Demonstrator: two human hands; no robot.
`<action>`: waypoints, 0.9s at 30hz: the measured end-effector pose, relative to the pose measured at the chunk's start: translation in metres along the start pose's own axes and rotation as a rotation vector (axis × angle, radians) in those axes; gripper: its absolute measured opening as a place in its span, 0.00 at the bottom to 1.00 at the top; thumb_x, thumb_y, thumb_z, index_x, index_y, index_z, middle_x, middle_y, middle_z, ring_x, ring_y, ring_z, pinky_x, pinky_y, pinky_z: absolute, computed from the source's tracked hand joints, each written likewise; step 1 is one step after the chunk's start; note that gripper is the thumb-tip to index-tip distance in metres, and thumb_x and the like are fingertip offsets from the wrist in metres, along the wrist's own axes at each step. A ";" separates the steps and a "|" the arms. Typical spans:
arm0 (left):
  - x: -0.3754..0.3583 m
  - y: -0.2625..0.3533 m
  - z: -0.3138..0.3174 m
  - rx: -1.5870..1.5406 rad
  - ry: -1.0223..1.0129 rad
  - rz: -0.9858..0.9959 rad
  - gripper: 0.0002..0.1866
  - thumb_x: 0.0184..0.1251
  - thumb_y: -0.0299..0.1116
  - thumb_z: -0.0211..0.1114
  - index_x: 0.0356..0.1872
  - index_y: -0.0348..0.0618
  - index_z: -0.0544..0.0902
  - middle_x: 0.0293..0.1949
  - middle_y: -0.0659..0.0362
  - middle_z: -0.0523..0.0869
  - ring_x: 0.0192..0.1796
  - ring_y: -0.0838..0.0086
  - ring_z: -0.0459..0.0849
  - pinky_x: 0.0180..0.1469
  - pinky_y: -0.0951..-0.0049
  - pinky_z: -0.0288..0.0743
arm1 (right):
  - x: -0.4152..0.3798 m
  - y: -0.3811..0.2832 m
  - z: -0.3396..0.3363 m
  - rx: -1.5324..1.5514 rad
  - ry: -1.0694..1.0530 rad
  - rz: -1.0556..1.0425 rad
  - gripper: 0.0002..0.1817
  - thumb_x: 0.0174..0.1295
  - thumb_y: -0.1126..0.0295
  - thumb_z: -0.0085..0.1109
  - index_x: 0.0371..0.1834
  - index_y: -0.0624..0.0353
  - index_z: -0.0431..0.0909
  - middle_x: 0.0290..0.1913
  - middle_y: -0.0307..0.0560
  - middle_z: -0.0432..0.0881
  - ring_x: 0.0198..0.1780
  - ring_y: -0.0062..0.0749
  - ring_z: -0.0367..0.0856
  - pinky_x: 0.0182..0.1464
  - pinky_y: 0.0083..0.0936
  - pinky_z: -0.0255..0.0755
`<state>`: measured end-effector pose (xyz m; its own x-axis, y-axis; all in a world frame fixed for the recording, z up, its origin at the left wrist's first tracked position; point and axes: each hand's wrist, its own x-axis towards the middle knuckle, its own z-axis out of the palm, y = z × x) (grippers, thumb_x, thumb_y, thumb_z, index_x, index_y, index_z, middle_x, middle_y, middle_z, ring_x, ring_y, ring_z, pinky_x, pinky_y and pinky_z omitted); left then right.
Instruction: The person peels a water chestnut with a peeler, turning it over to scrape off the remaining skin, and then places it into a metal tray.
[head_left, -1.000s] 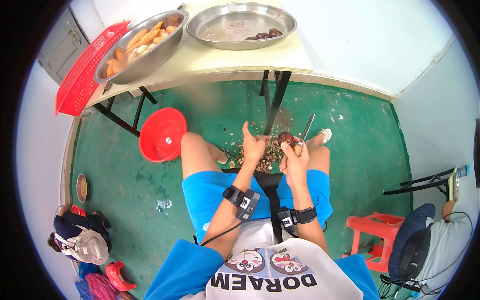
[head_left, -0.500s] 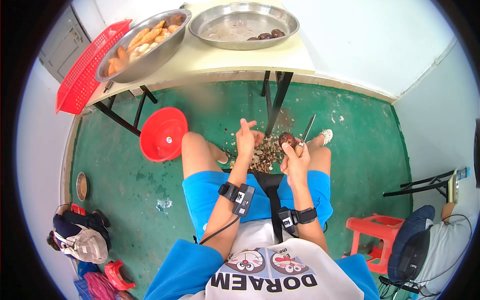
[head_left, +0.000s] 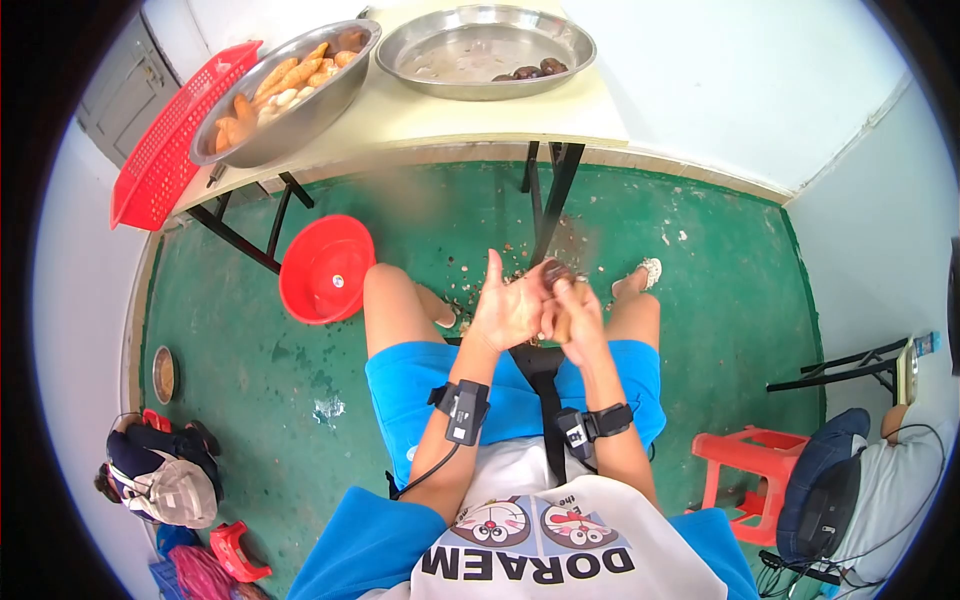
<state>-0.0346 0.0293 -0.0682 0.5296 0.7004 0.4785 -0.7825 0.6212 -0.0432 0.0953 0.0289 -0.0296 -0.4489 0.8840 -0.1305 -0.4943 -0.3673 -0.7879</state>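
My left hand is open, palm showing and thumb stretched up, with its fingertips right at my right hand. My right hand is closed around the wooden handle of a knife; the blade is smeared by motion. At the right hand's fingertips is a dark reddish-brown round vegetable, blurred and partly covered by the fingers. Below both hands, peelings are scattered on the green floor, mostly hidden by the hands.
On the table stand a metal basin of peeled roots, a round metal tray with several dark vegetables, and a red basket. A red basin is left of my knee. A red stool and people sit at both sides.
My left hand has moved right and turned its palm up, meeting my right hand. My right hand has moved slightly left and down with the knife and vegetable.
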 end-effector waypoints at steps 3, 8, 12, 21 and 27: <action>-0.009 0.005 0.031 0.291 0.483 0.087 0.47 0.48 0.76 0.34 0.64 0.53 0.55 0.57 0.46 0.67 0.56 0.54 0.69 0.50 0.50 0.68 | 0.010 0.001 -0.023 -0.115 0.329 -0.301 0.13 0.61 0.68 0.50 0.45 0.63 0.63 0.44 0.49 0.74 0.42 0.34 0.78 0.36 0.29 0.79; -0.014 0.013 0.022 0.641 0.770 0.017 0.45 0.50 0.76 0.31 0.65 0.60 0.55 0.59 0.50 0.66 0.57 0.60 0.70 0.49 0.55 0.67 | -0.003 -0.006 -0.009 -0.004 0.087 -0.088 0.17 0.63 0.66 0.47 0.52 0.63 0.62 0.51 0.56 0.71 0.51 0.43 0.74 0.49 0.37 0.73; -0.010 0.013 0.045 0.720 0.773 -0.072 0.47 0.49 0.76 0.26 0.66 0.57 0.52 0.63 0.46 0.60 0.66 0.58 0.56 0.60 0.48 0.50 | 0.012 0.015 -0.016 -0.220 0.284 -0.260 0.16 0.62 0.67 0.50 0.50 0.61 0.63 0.48 0.49 0.72 0.50 0.38 0.74 0.49 0.31 0.72; -0.007 0.008 0.033 0.404 0.560 0.124 0.47 0.55 0.72 0.28 0.60 0.40 0.65 0.52 0.49 0.73 0.51 0.60 0.73 0.55 0.53 0.61 | 0.001 0.004 0.004 0.081 -0.065 0.004 0.20 0.62 0.61 0.49 0.51 0.61 0.62 0.49 0.49 0.72 0.48 0.40 0.76 0.46 0.38 0.75; -0.009 0.008 0.040 0.280 0.646 0.097 0.43 0.58 0.68 0.29 0.60 0.41 0.63 0.51 0.43 0.73 0.50 0.54 0.72 0.51 0.43 0.60 | 0.005 -0.001 0.001 -0.055 0.175 -0.364 0.14 0.64 0.64 0.47 0.47 0.60 0.62 0.47 0.49 0.72 0.53 0.41 0.72 0.53 0.40 0.71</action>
<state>-0.0593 0.0138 -0.0378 0.4734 0.8703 -0.1360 -0.8449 0.4923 0.2094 0.0923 0.0331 -0.0289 -0.1160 0.9910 0.0666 -0.5553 -0.0091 -0.8316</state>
